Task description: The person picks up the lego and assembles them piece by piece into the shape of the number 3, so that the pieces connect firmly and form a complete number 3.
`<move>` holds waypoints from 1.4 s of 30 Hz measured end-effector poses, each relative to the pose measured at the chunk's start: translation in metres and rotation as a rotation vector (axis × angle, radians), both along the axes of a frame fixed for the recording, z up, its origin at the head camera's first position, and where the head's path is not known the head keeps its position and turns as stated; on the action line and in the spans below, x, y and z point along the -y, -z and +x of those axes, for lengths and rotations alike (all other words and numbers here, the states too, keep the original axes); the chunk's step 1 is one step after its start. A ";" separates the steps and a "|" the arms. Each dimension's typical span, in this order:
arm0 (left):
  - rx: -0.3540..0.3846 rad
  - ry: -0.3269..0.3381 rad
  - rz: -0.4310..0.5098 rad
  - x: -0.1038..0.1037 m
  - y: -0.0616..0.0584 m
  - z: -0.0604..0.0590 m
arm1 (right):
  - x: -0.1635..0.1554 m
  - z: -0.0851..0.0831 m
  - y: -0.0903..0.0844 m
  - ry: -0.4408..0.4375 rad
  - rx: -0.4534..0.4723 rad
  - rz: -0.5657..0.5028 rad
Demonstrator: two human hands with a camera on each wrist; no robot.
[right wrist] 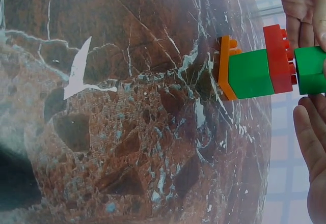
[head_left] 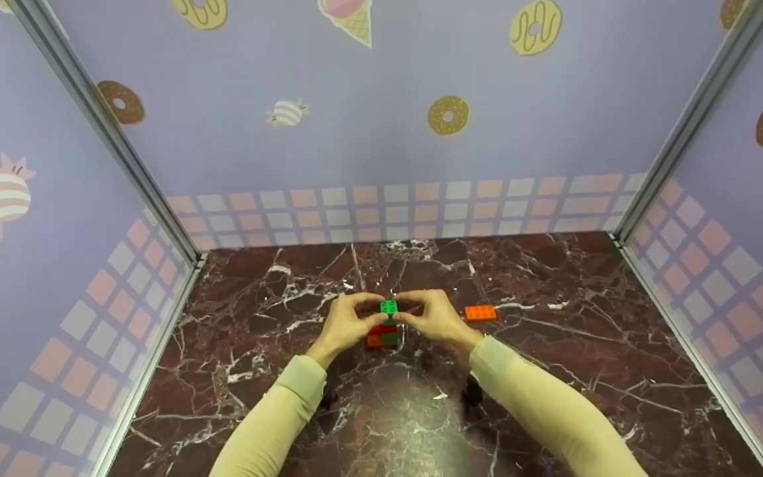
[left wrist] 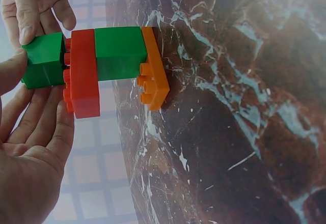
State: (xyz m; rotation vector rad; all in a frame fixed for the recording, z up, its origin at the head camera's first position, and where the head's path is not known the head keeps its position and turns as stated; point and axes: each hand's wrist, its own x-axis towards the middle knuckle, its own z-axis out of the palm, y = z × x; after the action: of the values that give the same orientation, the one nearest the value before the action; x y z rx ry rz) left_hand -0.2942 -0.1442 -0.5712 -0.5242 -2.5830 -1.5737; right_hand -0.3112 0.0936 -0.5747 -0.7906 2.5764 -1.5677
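on the dark red marble tabletop [head_left: 554, 371], at frame centre, the left hand [head_left: 345, 324] and right hand [head_left: 436, 318] pinched the small green top brick [head_left: 389, 307] of a stacked plastic brick tower [head_left: 383, 334]; a flat orange brick [head_left: 480, 313] lay just right.

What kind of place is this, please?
Probably a small staged play or recording booth: a dark marble-patterned tabletop, walls with doughnut and sweets wallpaper, metal corner posts, and toy bricks.
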 end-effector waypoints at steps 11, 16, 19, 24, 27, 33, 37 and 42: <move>0.007 -0.004 0.000 0.001 0.003 0.001 | 0.001 0.002 0.003 -0.009 -0.032 0.000; 0.029 0.009 0.044 0.002 0.004 0.001 | 0.002 0.001 0.005 -0.020 -0.076 0.005; 0.044 0.017 0.063 0.001 0.004 0.001 | 0.002 0.000 0.007 -0.032 -0.144 0.020; 0.044 0.029 0.076 0.001 0.005 0.001 | 0.002 0.001 0.009 -0.044 -0.228 0.019; 0.043 0.038 0.087 0.001 0.007 0.001 | 0.002 0.001 0.010 -0.038 -0.224 0.011; 0.040 0.042 0.088 0.001 0.009 0.001 | 0.002 0.001 0.014 -0.043 -0.243 0.006; 0.048 0.045 0.077 0.002 0.010 -0.002 | 0.002 -0.001 0.017 -0.043 -0.273 -0.001; 0.074 0.072 0.116 0.005 0.014 -0.008 | 0.003 -0.002 0.018 -0.032 -0.274 0.023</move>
State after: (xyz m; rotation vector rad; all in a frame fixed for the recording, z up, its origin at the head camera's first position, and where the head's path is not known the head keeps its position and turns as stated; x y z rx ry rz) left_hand -0.3023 -0.1489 -0.5854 -0.5658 -2.5319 -1.7852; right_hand -0.3129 0.0907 -0.5930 -1.1107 2.7410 -1.5133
